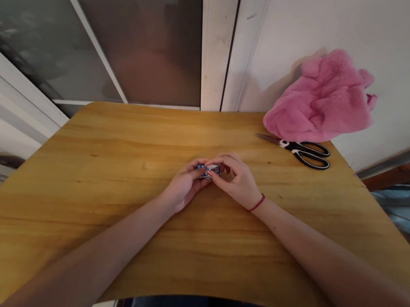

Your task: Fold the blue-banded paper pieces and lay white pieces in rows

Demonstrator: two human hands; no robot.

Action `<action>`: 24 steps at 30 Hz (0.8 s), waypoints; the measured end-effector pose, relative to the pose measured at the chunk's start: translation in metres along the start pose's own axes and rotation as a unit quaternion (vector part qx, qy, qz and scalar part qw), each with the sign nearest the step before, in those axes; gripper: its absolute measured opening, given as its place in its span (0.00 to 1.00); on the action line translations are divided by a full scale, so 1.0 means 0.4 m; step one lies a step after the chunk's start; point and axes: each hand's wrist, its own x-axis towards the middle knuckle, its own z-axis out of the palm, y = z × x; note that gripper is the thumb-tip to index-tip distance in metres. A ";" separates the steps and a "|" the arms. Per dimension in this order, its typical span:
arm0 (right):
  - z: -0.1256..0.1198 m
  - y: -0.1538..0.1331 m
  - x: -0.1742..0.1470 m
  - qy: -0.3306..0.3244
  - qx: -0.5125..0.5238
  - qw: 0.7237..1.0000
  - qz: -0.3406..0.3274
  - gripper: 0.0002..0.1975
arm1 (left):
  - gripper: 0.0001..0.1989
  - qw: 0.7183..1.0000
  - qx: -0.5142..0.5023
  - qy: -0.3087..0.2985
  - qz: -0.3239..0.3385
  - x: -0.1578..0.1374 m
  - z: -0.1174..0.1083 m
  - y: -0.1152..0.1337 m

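Note:
A small blue-and-white patterned packet (213, 169) is held between both hands above the middle of the wooden table. My left hand (183, 184) grips its left end, the thumb on top. From the right, my right hand (238, 178) pinches it with thumb and fingertips; a thin red band circles that wrist. A dark reddish bit shows beside the right fingers, too small to name. Much of the packet is covered by the fingers, and what it contains cannot be made out.
Black-handled scissors (304, 152) lie at the table's back right, blades pointing left. Behind them a pink fluffy cloth (327, 101) is heaped against the white wall. Along the back left stands a framed glass door (131, 29). The wooden table (116, 159) has a curved front edge.

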 end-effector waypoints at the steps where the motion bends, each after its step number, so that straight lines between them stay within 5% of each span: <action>1: 0.000 0.001 0.001 -0.005 -0.011 1.000 -0.010 0.08 | 0.07 1.000 0.000 0.000 0.001 0.000 0.000 0.000; 11: 0.004 0.016 -0.001 -0.039 -0.051 0.997 -0.042 0.10 | 0.11 0.998 -0.038 0.040 -0.004 0.009 -0.006 0.000; 24: 0.017 0.032 -0.009 -0.044 -0.155 0.987 -0.004 0.12 | 0.08 0.997 -0.053 0.064 -0.005 0.008 -0.001 0.006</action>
